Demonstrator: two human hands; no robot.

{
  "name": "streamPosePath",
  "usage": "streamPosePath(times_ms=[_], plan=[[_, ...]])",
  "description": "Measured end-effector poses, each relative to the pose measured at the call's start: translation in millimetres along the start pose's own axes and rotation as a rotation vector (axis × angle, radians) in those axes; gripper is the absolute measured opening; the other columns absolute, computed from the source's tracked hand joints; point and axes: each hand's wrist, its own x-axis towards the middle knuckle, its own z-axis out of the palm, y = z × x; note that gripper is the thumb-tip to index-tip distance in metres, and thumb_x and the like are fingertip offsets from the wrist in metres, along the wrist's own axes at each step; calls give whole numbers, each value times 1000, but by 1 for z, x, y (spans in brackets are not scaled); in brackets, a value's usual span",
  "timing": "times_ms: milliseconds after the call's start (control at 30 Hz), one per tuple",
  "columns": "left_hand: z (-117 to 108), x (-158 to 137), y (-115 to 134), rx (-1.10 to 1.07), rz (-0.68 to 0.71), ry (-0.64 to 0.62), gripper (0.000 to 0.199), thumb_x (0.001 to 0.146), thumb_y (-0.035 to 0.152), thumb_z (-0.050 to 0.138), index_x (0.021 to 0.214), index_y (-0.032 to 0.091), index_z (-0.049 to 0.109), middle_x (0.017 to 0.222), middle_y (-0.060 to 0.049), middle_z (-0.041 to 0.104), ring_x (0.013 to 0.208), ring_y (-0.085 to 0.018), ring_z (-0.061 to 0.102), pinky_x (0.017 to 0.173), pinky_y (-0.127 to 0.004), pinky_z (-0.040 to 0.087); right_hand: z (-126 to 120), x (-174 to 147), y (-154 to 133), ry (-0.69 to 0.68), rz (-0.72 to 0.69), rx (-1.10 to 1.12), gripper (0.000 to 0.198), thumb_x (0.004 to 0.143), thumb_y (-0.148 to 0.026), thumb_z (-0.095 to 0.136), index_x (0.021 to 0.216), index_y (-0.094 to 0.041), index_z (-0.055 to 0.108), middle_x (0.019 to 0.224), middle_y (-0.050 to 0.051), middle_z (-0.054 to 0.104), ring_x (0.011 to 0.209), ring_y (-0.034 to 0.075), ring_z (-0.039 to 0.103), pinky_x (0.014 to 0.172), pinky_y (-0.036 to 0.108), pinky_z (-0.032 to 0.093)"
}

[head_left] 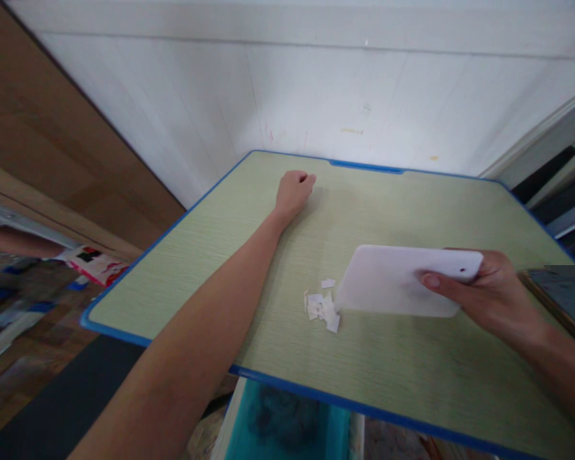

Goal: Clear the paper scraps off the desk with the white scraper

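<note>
Floor (38, 345) at far left, blurred, with a printed bag (93, 263) lying near the table's left edge. Table (211, 255), pale green wood grain with a blue rim, fills the middle and stands against a white wall (316, 83). Left hand (293, 191) rests on the far part of the table, arm stretched across it, fingers curled together into a loose fist that holds nothing visible. Scraps (322, 306) of white paper, roughly 6 to 8 pieces, lie in a small heap near the table's middle, well apart from the left hand. Board (393, 281), white, flat and round-cornered, is tilted with its left edge down on the table, just beside the scraps. Right hand (489, 297) grips the board's right end, thumb on top, fingers clamped beneath. Dark tablet (560, 297) lies at the right edge.
</note>
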Motion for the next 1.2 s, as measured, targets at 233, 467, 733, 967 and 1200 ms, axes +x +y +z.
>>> streamPosePath(times_ms=[233,467,733,967,1200], plan=[[1,0,-1,-18,-5,15,36,85,28,48,52,22,37,52,3,31,59,-11,34,61,-31,23,2,-1,1,139,-96,-29,7,61,-32,87,66,-34,83,62,-4,79,45,13,66,40,19,53],[1,-1,0,-49,-14,28,36,84,29,49,52,22,35,52,3,29,59,-11,32,61,-32,21,-1,0,6,175,0,27,12,58,-36,91,67,-33,83,60,-5,78,43,11,63,38,17,49],[1,0,0,-34,-23,18,37,86,29,49,53,22,35,55,2,30,60,-11,32,62,-32,22,-14,0,3,207,127,83,23,49,-41,96,61,-28,81,55,-2,76,40,11,60,36,17,46],[2,1,-2,-47,-20,15,36,87,29,50,54,21,36,57,1,32,63,-12,33,63,-31,24,-17,-2,1,156,152,62,26,46,-40,97,58,-25,80,51,-1,73,38,12,59,33,18,43],[1,0,0,-57,-30,11,37,86,28,50,53,22,35,56,2,31,62,-12,33,63,-32,23,-24,-1,3,146,133,84,28,46,-41,96,58,-23,79,52,1,73,38,14,59,34,21,44]])
